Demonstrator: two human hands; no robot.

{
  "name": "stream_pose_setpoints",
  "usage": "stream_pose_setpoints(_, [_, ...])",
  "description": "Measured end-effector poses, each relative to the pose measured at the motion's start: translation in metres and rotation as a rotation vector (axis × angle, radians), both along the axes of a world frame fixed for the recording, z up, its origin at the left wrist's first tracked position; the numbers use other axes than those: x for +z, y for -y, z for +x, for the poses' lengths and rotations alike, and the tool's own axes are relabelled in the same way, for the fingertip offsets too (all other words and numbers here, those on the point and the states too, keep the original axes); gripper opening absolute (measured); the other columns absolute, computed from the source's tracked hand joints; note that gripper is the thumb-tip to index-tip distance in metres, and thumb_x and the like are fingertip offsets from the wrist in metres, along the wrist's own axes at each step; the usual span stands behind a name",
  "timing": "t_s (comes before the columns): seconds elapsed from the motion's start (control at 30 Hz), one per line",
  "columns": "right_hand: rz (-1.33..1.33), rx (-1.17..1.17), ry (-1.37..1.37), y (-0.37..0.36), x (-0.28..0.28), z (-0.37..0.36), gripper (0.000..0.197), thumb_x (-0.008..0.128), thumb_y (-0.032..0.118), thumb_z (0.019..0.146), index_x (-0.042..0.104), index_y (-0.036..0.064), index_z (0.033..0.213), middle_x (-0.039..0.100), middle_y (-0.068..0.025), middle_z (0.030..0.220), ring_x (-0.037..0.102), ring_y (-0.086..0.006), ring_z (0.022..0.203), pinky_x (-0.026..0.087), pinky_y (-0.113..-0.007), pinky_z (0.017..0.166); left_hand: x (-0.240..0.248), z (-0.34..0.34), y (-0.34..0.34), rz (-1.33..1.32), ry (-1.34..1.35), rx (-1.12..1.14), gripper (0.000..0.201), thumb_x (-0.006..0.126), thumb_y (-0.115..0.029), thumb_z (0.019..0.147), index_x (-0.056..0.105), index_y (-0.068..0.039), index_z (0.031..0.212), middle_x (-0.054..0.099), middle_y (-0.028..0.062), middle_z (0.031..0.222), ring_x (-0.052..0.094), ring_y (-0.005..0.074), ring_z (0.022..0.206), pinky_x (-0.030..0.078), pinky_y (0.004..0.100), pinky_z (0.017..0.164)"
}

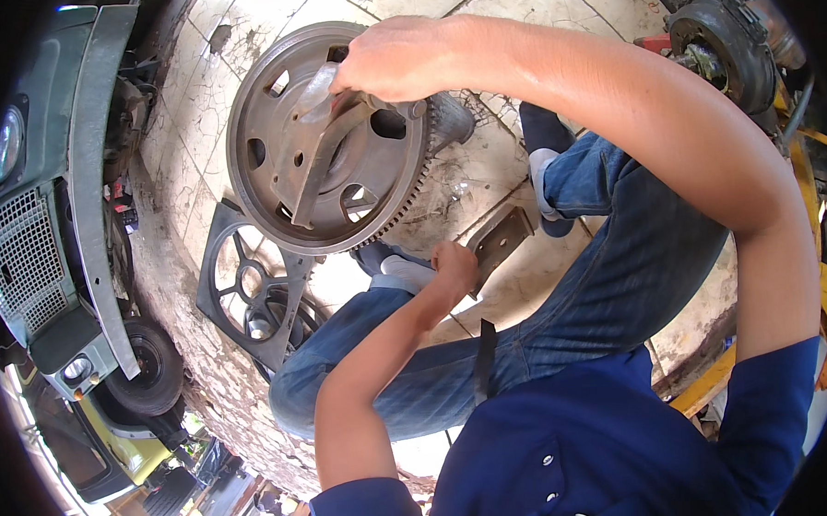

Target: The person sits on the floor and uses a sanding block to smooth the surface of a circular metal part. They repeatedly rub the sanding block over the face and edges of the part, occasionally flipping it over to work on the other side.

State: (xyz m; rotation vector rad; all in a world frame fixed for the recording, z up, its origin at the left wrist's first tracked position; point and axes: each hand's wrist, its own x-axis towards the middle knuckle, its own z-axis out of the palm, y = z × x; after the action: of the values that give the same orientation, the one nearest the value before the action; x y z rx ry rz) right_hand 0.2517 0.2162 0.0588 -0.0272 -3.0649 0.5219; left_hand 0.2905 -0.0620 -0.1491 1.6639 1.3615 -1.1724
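A large round steel flywheel (252,196) with gear teeth around its rim is in front of me, above the floor tiles. Across its face lies an angled metal bracket (313,175). My right hand (391,61) reaches over from the right, its fingers closed around the bracket's upper end; the fingertips are partly hidden. Lower down, between my legs, my left hand (455,267) is curled closed at the end of a second flat metal bracket (501,243) with holes. How firmly it grips that bracket is hard to see.
A dark fan shroud frame (213,276) lies left of my knee. Beyond it stands a vehicle front (31,261) with grille and bumper. A loose wheel (146,366) sits below it. At the right are a dark round machine part (741,50) and yellow metal bars (705,384).
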Motion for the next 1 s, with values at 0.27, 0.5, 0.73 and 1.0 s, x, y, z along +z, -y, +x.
stream_pose_setpoints(0.27, [0.021,-0.014,0.079,-0.001,0.006,0.002,0.043,0.055,0.003,0.093,0.067,0.0144,0.133,0.075,-0.0185,0.096,0.073,-0.0355,0.091,0.058,-0.047,0.083,-0.003,-0.01,0.03,0.072,0.05,0.02,0.049,0.063,-0.061,0.087,0.082,-0.017,0.098,0.078,0.0042,0.094,0.076,0.0233,0.087,0.057,0.0398,0.064])
stream_pose_setpoints(0.5, [0.054,-0.024,0.115,-0.007,0.009,0.005,0.043,0.057,0.002,0.091,0.067,0.0121,0.131,0.075,-0.0175,0.1,0.072,-0.0344,0.098,0.058,-0.047,0.086,0.035,-0.006,0.005,-0.017,0.046,0.036,0.04,0.064,-0.049,0.086,0.082,-0.016,0.1,0.078,0.0066,0.097,0.076,0.0262,0.09,0.059,0.0402,0.069])
stream_pose_setpoints(0.73, [0.064,-0.008,0.109,-0.005,0.007,0.002,0.035,0.058,0.002,0.089,0.071,0.0086,0.121,0.075,-0.0188,0.096,0.073,-0.0353,0.095,0.058,-0.047,0.083,0.082,-0.013,-0.002,-0.072,-0.028,-0.085,0.033,0.064,-0.04,0.084,0.082,-0.017,0.099,0.078,0.0071,0.096,0.076,0.0254,0.09,0.058,0.0408,0.072])
stream_pose_setpoints(1.0, [0.09,-0.006,0.056,-0.001,0.003,-0.005,0.026,0.061,0.001,0.085,0.074,0.0063,0.107,0.074,-0.0185,0.092,0.073,-0.0358,0.091,0.058,-0.048,0.08,0.169,-0.025,-0.018,0.083,-0.01,-0.201,0.034,0.063,-0.045,0.084,0.08,-0.016,0.077,0.073,0.0051,0.074,0.073,0.025,0.072,0.053,0.0395,0.062])
